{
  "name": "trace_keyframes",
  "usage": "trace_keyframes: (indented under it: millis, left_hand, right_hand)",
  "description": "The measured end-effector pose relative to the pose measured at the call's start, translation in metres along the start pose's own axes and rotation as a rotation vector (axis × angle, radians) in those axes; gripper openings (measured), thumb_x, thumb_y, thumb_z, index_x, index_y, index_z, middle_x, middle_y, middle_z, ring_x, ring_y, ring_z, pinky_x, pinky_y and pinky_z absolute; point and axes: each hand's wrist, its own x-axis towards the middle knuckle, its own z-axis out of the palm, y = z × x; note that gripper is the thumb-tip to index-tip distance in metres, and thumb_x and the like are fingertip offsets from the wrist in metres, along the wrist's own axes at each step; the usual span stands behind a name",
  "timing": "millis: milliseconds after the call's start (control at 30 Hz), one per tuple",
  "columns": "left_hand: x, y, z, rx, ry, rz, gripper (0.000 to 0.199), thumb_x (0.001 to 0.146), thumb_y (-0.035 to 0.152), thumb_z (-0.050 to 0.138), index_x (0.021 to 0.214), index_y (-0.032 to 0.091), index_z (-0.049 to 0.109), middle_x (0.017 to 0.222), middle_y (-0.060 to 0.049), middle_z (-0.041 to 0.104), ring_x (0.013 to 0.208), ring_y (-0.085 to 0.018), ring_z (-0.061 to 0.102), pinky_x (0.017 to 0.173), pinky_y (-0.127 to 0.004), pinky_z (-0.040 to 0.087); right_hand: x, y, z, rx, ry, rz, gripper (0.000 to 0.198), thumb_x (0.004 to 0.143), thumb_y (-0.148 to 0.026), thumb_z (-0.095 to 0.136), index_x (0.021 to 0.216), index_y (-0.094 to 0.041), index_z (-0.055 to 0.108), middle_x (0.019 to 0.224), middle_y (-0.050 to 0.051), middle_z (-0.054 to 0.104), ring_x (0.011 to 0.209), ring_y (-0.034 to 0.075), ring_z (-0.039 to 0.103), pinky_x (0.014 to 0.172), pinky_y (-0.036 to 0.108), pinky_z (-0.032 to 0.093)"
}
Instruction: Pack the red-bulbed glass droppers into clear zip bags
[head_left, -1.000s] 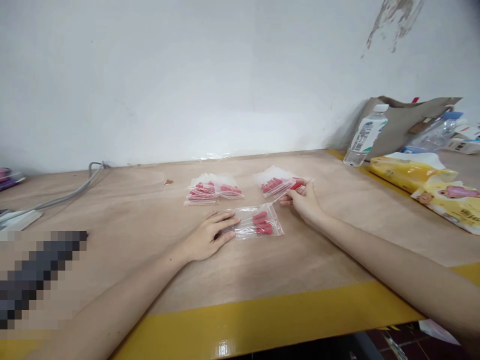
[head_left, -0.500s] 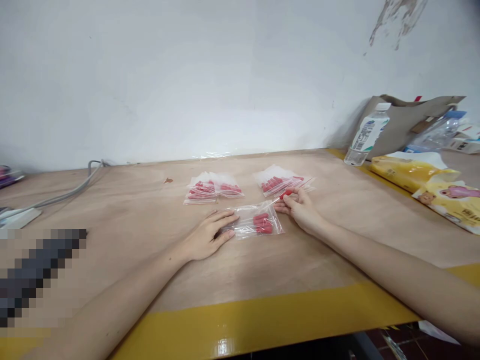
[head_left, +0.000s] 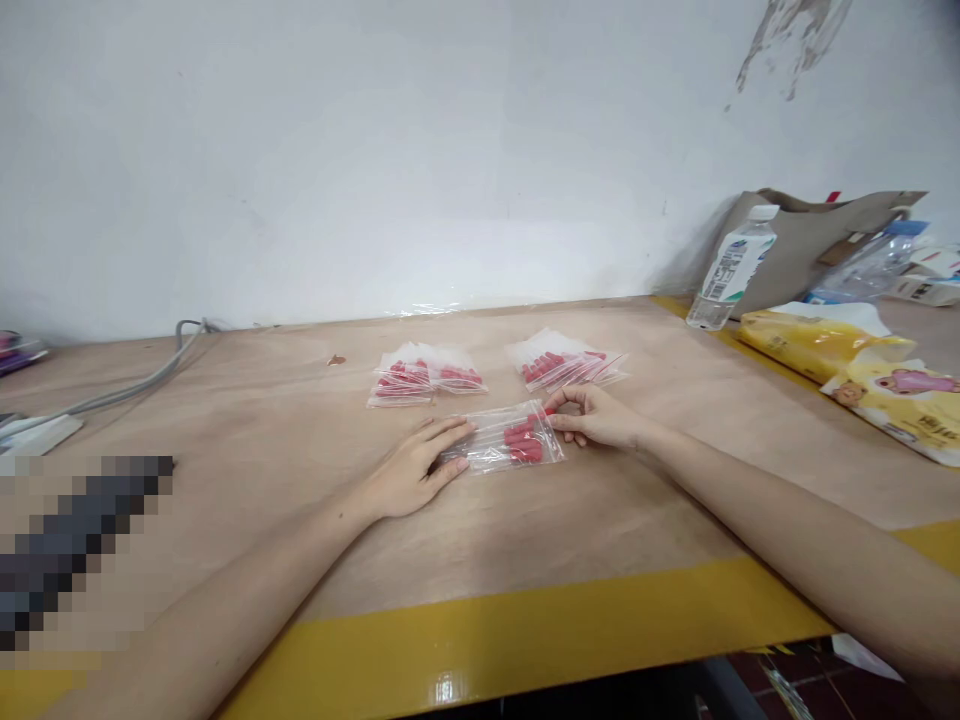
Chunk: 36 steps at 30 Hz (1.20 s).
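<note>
A clear plastic zip bag (head_left: pixel 491 455) lies on the brown-papered table in front of me. Inside it are several slim pieces with thick red ends (head_left: pixel 523 444) toward the right. My left hand (head_left: pixel 424 463) rests flat over the bag's left end, fingers spread and thumb on the near side. At the right end, my right hand (head_left: pixel 589 416) pinches the red end of another slim piece (head_left: pixel 548 411), most of which lies within the bag. Its exact kind is hard to make out.
Behind the bag lie two piles of filled bags, a left pile (head_left: pixel 427 378) and a right pile (head_left: pixel 566 362). A water bottle (head_left: pixel 731 270), grey bag (head_left: pixel 802 240) and yellow packs (head_left: pixel 825 335) occupy the right side. A grey cable (head_left: pixel 142 388) runs at left.
My right hand has moved slightly left and down, carrying the red-ended piece further into the bag. My left hand stays on the bag.
</note>
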Motion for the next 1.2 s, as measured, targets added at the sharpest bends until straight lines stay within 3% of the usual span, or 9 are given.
trace_keyframes:
  millis: [167, 500, 633, 767, 867, 933, 1000, 1100, 1200]
  left_hand:
    - [0.001, 0.0, 0.0, -0.004, 0.008, 0.001, 0.043, 0.093, 0.039, 0.039, 0.133, 0.025, 0.041, 0.137, -0.005, 0.043, 0.126, -0.022, 0.039, 0.104, -0.042, 0.033]
    - [0.001, 0.0, -0.001, -0.021, 0.008, 0.011, 0.044, 0.092, 0.038, 0.041, 0.135, 0.024, 0.039, 0.138, -0.005, 0.043, 0.126, -0.022, 0.039, 0.105, -0.042, 0.032]
    - [0.001, 0.0, -0.001, -0.026, 0.003, 0.016, 0.045, 0.092, 0.038, 0.04, 0.135, 0.024, 0.038, 0.137, -0.005, 0.044, 0.126, -0.023, 0.039, 0.105, -0.042, 0.031]
    - [0.002, 0.001, -0.002, -0.019, -0.006, 0.014, 0.044, 0.092, 0.038, 0.04, 0.134, 0.024, 0.039, 0.137, -0.004, 0.045, 0.125, -0.023, 0.039, 0.105, -0.043, 0.03]
    - [0.003, 0.001, -0.002, -0.002, -0.008, 0.011, 0.044, 0.093, 0.037, 0.04, 0.134, 0.023, 0.039, 0.136, -0.004, 0.045, 0.126, -0.023, 0.039, 0.106, -0.043, 0.029]
    - [0.003, 0.001, -0.001, 0.012, -0.006, 0.009, 0.044, 0.092, 0.037, 0.04, 0.134, 0.023, 0.039, 0.136, -0.004, 0.045, 0.125, -0.023, 0.039, 0.106, -0.044, 0.03]
    - [0.003, 0.0, -0.001, 0.016, -0.006, 0.008, 0.044, 0.092, 0.037, 0.04, 0.134, 0.023, 0.039, 0.136, -0.005, 0.046, 0.125, -0.024, 0.04, 0.106, -0.045, 0.029]
    - [0.002, 0.0, -0.001, -0.007, 0.001, 0.022, 0.044, 0.092, 0.036, 0.041, 0.134, 0.022, 0.039, 0.135, -0.005, 0.046, 0.125, -0.022, 0.041, 0.107, -0.044, 0.028]
    - [0.001, 0.002, -0.002, -0.032, 0.056, 0.047, 0.044, 0.091, 0.035, 0.042, 0.133, 0.021, 0.041, 0.139, -0.005, 0.041, 0.128, -0.021, 0.038, 0.106, -0.041, 0.032]
  right_hand:
    - [0.004, -0.003, 0.005, -0.023, 0.065, -0.06, 0.032, 0.056, -0.034, 0.075, 0.075, -0.014, 0.059, 0.053, -0.005, 0.055, 0.042, 0.004, 0.042, 0.04, 0.018, 0.031]
    - [0.018, 0.005, 0.026, 0.031, 0.127, -0.115, 0.021, 0.061, -0.032, 0.068, 0.073, -0.015, 0.065, 0.069, 0.002, 0.067, 0.057, 0.012, 0.058, 0.054, 0.025, 0.047]
    - [0.021, 0.007, 0.031, -0.07, 0.258, -0.144, 0.019, 0.064, -0.032, 0.065, 0.069, -0.014, 0.066, 0.07, 0.005, 0.068, 0.063, 0.016, 0.061, 0.058, 0.028, 0.049]
    - [0.021, 0.004, 0.032, -0.104, 0.406, -0.083, 0.02, 0.061, -0.027, 0.069, 0.073, -0.016, 0.057, 0.058, 0.0, 0.06, 0.052, 0.012, 0.054, 0.048, 0.023, 0.044]
    - [0.019, -0.001, 0.028, 0.019, 0.34, 0.051, 0.019, 0.071, -0.031, 0.062, 0.084, -0.019, 0.052, 0.054, -0.005, 0.054, 0.038, 0.007, 0.043, 0.036, 0.019, 0.033]
    - [0.016, -0.004, 0.026, 0.046, 0.23, 0.108, 0.023, 0.078, -0.042, 0.053, 0.075, -0.019, 0.053, 0.054, -0.002, 0.054, 0.036, 0.007, 0.04, 0.033, 0.02, 0.029]
    - [0.013, -0.006, 0.026, 0.033, 0.1, 0.052, 0.033, 0.076, -0.049, 0.055, 0.068, -0.017, 0.055, 0.058, 0.001, 0.059, 0.045, 0.009, 0.049, 0.039, 0.021, 0.036]
    - [0.009, -0.007, 0.031, 0.036, -0.028, -0.112, 0.033, 0.064, -0.046, 0.069, 0.074, -0.016, 0.059, 0.071, 0.002, 0.065, 0.067, 0.014, 0.06, 0.059, 0.025, 0.047]
    - [0.006, -0.008, 0.031, 0.055, 0.015, -0.167, 0.035, 0.06, -0.046, 0.071, 0.071, -0.017, 0.055, 0.068, 0.0, 0.063, 0.064, 0.014, 0.058, 0.059, 0.026, 0.046]
